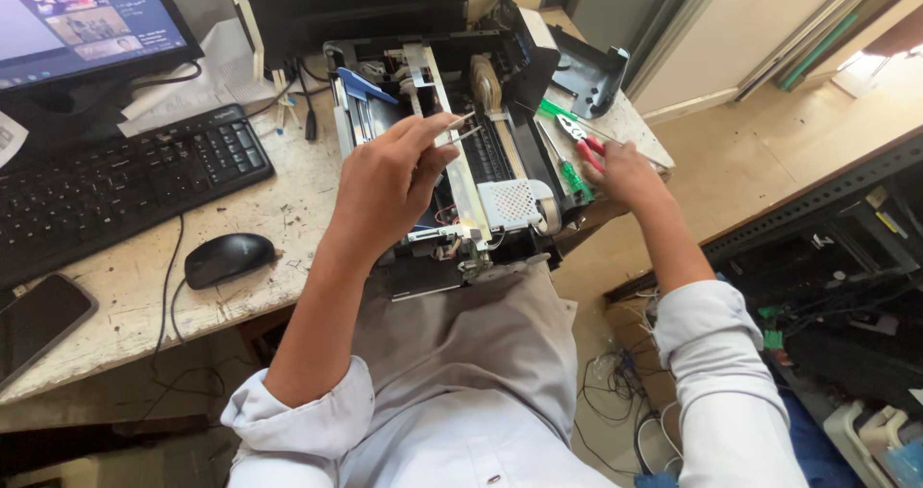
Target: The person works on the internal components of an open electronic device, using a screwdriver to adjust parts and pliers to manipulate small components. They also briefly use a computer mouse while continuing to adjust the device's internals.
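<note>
Metal rod [463, 127], thin and short, is pinched between the fingertips of the left hand [389, 185] above the opened printer [461, 151] at frame centre, while red-handled pliers [585, 142] are touched by the right hand [630, 175], its grip hidden.

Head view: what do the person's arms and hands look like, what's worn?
Both arms wear a white long-sleeved shirt, the sleeves pushed up in bunched folds near the elbows, leaving the forearms bare. The left hand and the right hand are bare: no gloves show. No watch, ring or wristband is visible from this angle.
</note>
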